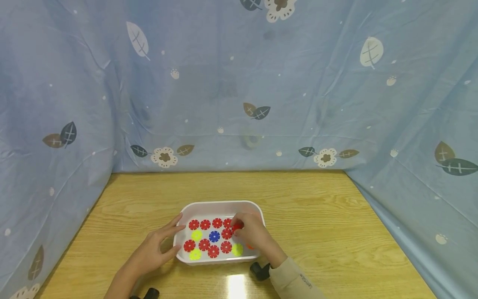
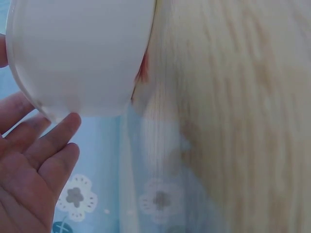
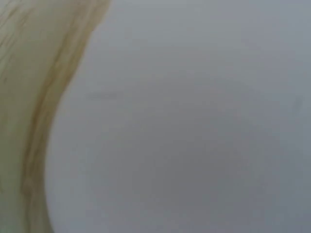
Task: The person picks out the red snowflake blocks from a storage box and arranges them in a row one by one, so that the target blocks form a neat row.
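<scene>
A white plastic tray [image 1: 223, 262] sits on the wooden table, with red, yellow and blue notched plastic discs lying flat in it. One blue disc [image 1: 214, 236] lies mid-tray among several red discs [image 1: 204, 244]. My left hand [image 1: 153, 249] rests at the tray's left end, thumb and fingers spread along the rim; in the left wrist view the fingers [image 2: 58, 138] touch its outer edge. Over the tray's right part, my right hand [image 1: 254, 234] pinches a red disc [image 1: 237, 227] between thumb and fingers. The right wrist view holds only blurred white tray wall [image 3: 184, 121].
Orange shapes [image 1: 251, 246] show at the tray's right end, partly behind the right hand. Black wrist straps [image 1: 259, 271] hang at both wrists. Blue patterned cloth [image 1: 224, 83] stands behind and beside the wooden table [image 1: 317, 216].
</scene>
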Tool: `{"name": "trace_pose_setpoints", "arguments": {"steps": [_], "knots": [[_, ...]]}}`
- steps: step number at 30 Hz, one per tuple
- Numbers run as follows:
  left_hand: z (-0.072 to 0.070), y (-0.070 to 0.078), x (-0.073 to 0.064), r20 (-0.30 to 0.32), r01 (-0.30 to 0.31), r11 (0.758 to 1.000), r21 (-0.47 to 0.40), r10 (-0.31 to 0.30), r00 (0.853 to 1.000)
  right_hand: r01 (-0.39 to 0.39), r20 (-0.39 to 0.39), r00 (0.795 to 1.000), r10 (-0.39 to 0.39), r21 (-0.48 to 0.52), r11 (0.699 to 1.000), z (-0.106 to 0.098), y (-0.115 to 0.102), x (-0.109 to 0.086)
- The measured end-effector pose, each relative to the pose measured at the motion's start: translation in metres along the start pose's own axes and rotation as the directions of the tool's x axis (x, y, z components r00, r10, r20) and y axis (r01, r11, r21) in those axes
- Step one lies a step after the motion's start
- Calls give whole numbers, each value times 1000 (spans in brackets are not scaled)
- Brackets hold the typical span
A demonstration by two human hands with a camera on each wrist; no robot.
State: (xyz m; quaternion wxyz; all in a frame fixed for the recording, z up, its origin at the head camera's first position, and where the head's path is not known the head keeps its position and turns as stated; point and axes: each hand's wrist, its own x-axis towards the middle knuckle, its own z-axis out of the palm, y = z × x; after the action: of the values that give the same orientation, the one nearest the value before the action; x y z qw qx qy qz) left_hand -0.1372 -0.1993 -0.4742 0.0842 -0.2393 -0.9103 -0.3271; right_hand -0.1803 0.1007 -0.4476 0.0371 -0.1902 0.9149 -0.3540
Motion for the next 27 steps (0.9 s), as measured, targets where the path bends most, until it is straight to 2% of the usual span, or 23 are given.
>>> {"name": "trace_pose_setpoints", "arguments": {"steps": [5, 10, 16, 23, 27], "knots": [[-1, 0, 0, 9, 9, 1000, -18, -9, 1000, 21, -50, 999, -15, 123, 992, -8, 1, -1], [-1, 0, 0, 8, -4, 1000, -20, 4, 1000, -50, -95, 993, 70, 200, 979, -18, 5, -4], [-2, 1, 0, 8, -1, 1000, -23, 2, 1000, -107, -163, 973, 162, 298, 949, -32, 12, -7], [-2, 1, 0, 11, 2, 1000, -26, -1, 1000, -78, -256, 946, 198, 413, 907, -43, 29, -9], [-1, 0, 0, 5, -3, 1000, -25, 3, 1000, -79, -271, 935, 228, 466, 881, -50, 40, -11]]}}
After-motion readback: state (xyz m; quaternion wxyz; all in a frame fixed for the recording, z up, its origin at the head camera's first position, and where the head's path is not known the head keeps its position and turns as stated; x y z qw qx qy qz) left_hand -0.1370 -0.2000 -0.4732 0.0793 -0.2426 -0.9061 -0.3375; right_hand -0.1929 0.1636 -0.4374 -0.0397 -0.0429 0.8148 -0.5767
